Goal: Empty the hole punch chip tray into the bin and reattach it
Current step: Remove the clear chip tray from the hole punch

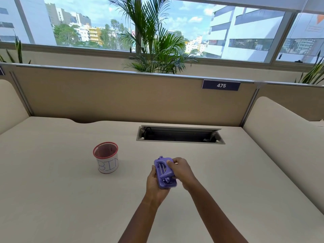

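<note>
Nearest: purple hole punch (164,174), held above the desk (70,199) in both hands. The left hand (154,183) is cupped under its left side with fingers curled round it; the right hand (182,172) grips the right edge, thumb on top. Farther left, standing apart: red mesh bin (107,160) lettered BIN. Beyond: cable hatch (180,135), beige partition (122,97) with plate 475 (221,85), palm plant (157,41).

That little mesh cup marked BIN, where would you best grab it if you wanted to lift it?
Probably round the white paper-wrapped wall of the bin, coming from its right, the side nearest the hole punch that the left hand and right hand hold. It stands upright and round, with bare desk beside it, so fingers can wrap it.
</note>
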`<state>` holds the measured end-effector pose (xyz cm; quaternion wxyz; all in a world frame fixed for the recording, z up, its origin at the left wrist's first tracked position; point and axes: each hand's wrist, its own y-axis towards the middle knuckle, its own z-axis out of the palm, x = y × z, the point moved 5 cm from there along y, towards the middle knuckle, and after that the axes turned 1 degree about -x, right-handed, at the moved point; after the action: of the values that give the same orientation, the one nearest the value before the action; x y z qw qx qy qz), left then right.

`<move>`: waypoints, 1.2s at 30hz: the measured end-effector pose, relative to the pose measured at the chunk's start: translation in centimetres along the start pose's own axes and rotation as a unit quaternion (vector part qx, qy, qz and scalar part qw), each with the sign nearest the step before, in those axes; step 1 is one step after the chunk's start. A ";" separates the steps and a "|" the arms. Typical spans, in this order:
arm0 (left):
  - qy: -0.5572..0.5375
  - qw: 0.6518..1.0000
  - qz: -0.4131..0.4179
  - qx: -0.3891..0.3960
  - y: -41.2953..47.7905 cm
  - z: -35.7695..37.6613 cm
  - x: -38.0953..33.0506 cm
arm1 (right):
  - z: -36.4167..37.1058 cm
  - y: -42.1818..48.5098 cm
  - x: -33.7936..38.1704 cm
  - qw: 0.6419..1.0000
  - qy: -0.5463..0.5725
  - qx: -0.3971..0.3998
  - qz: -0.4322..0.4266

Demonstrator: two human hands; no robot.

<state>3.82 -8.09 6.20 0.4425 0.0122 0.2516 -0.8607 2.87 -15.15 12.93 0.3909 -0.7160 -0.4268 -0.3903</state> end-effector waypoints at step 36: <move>-0.070 0.991 -0.032 0.113 -0.7 2.2 0.5 | -1.6 0.6 -3.8 0.781 0.577 0.121 0.207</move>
<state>3.44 -9.11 8.31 0.4268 -0.0065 0.1218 -0.8961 1.79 -17.90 10.01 0.7188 -0.3752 -0.0072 -0.5853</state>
